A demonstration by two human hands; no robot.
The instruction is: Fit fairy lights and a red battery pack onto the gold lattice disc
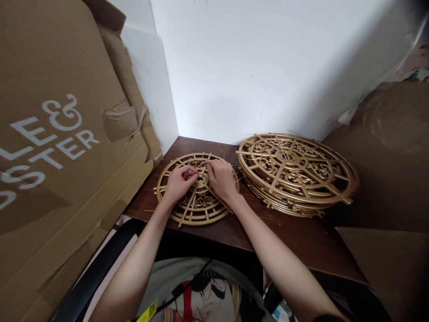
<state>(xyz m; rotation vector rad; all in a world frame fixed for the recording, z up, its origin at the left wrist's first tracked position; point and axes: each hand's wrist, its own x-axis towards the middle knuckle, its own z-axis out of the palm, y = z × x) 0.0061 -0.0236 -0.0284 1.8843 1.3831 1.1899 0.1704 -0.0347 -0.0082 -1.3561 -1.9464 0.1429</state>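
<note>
1. While both your hands are at the gold disc [200,190], it lies flat on the worktop [268,235], toward the left edge, with its lower rim close to the near edge.
2. Your left hand [181,182] is over the disc's left half, beside the hub; its thumb and fingers are pinching a small red piece [185,176], mostly hidden by them.
3. Your right hand [221,176] is across the hub, over the disc's upper right; its fingers are curled, thumb close to forefinger, but whether they pinch anything cannot be told.
4. Between your two hands shows the dark opening in the disc's hub, with spokes, rings and scrollwork around it.
5. Past the disc's left rim, near the worktop's near left corner, you have a thin yellow wire [149,210] sticking out.
6. To the right of your disc is a stack [293,163] of similar gold discs, reaching toward the far edge; thin wires [284,155] show at the top one's hub.
7. Along the worktop's far edge rises a white wall [268,67]; beyond the left edge you have the lettered carton [50,179], and cardboard [382,156] stands at the right.
8. Below the near edge you can see your printed shirt [209,299].
</note>
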